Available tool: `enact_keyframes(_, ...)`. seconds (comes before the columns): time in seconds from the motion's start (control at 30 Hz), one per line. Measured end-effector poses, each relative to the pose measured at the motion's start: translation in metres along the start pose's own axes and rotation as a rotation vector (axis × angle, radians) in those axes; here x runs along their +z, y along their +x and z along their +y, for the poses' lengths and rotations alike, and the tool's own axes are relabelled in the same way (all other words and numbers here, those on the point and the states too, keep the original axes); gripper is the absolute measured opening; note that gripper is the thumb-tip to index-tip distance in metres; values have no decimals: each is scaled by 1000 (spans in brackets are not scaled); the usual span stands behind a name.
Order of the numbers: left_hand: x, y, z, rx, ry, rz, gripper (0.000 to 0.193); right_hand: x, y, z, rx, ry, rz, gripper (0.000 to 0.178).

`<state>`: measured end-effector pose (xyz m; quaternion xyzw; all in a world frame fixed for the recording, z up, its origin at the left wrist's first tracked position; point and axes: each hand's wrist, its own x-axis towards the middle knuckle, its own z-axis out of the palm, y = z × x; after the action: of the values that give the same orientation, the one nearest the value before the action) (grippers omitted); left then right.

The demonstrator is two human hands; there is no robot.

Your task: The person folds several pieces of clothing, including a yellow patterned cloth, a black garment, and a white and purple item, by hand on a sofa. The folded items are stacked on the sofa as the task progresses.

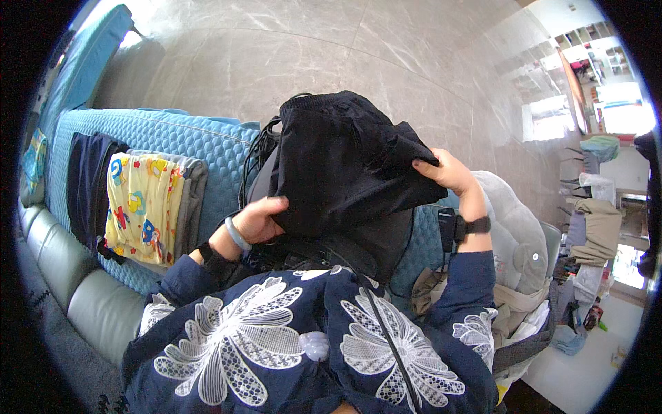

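Note:
Over my lap lies a pair of black pants, with a gathered waistband at the far end; how long the legs are I cannot tell. My left hand grips its near left edge, thumb on top and fingers hidden beneath the cloth. At the right edge, my right hand pinches the fabric between thumb and fingers. More dark cloth and a black bag-like thing show under the pants, though their outlines merge.
On the blue quilted sofa cover to my left lie a folded yellow patterned cloth, grey folded cloth and dark folded pants. A grey plush cushion and a basket of clothes stand right. Beyond is tiled floor.

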<state>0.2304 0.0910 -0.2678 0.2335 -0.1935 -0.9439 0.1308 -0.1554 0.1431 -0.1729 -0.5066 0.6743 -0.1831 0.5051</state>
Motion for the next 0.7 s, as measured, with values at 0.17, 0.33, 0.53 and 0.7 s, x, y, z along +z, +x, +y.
enact_keyframes(0.17,33,25,59,112,151,15,49,-11,16,1,-218,-30,-83,21)
enact_keyframes(0.33,46,34,62,424,384,248,42,-15,33,20,-140,916,-4,31)
enact_keyframes(0.53,-21,35,26,509,317,507,35,12,88,51,151,434,41,51)
enact_keyframes(0.7,11,37,45,390,387,553,31,2,43,-3,213,599,-35,50)
